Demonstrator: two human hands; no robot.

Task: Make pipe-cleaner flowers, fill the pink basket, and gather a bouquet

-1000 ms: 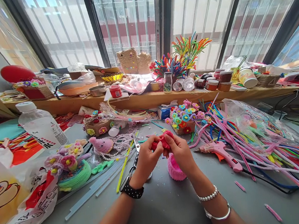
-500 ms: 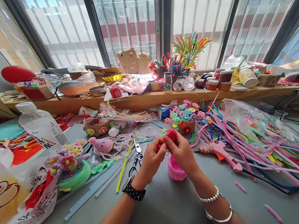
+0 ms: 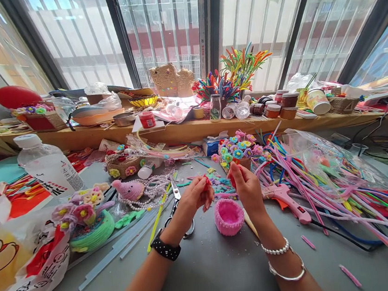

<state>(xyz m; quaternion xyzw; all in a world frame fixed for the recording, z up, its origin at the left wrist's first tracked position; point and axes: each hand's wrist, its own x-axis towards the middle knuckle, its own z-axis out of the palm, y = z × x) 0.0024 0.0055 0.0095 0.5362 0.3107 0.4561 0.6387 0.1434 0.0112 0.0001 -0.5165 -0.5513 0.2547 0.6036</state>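
My left hand (image 3: 193,198), with a black dotted watch strap at the wrist, is closed in a pinch on a small red piece (image 3: 206,179). To its right my right hand (image 3: 250,190) is closed on another red piece (image 3: 233,181), mostly covered by the thumb and fingers; the material of both is unclear. The hands are apart. On the table between and just below them stands a small pink fuzzy cup-shaped basket (image 3: 223,230), its opening facing up. Beside the left forearm lie scissors (image 3: 175,190). A pale stick (image 3: 250,225) lies partly behind my right wrist.
A pink glue gun (image 3: 289,202) lies right of my right hand, its cord trailing away. Pipe cleaners (image 3: 310,183) heap up farther right. Behind the hands stands a basket of fuzzy flowers (image 3: 240,152). Translucent glue sticks (image 3: 105,258) and a plastic bottle (image 3: 47,164) are left.
My hands were together around the red material; now they have parted, left hand leftward and right hand rightward, each with a red piece. The pink basket between them shows more fully.
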